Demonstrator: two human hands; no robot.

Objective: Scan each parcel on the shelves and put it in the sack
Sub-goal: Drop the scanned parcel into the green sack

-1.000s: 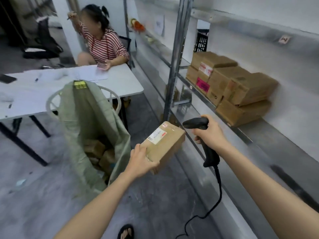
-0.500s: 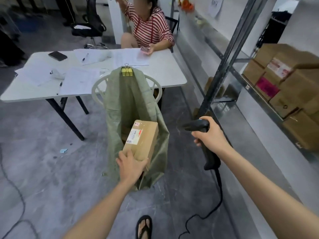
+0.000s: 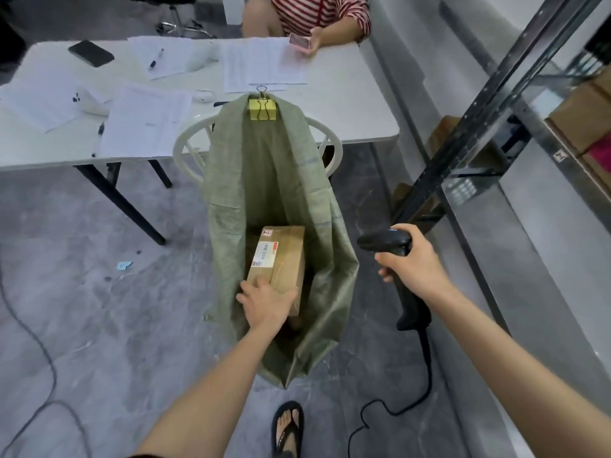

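Note:
A brown cardboard parcel [image 3: 281, 259] with a white label sits inside the mouth of the green woven sack [image 3: 330, 259]. My left hand [image 3: 267, 302] grips the parcel's near end, just within the sack's opening. The sack hangs from a yellow binder clip [image 3: 262, 109] on a cream chair back [image 3: 188, 143]. My right hand [image 3: 413, 262] holds a black barcode scanner [image 3: 386, 242] to the right of the sack, its cable trailing to the floor. More brown parcels [image 3: 585, 120] show on the metal shelf at the far right edge.
A white table [image 3: 347, 104] with papers, pens and a black phone stands behind the sack. A person in a striped top sits at its far side holding a pink phone. A dark shelf upright [image 3: 479, 120] slants at right. Cables lie on the grey floor.
My view has turned from the shelves toward the sack. My left hand has carried the parcel left and down into the sack's mouth. The scanner has stayed in my right hand.

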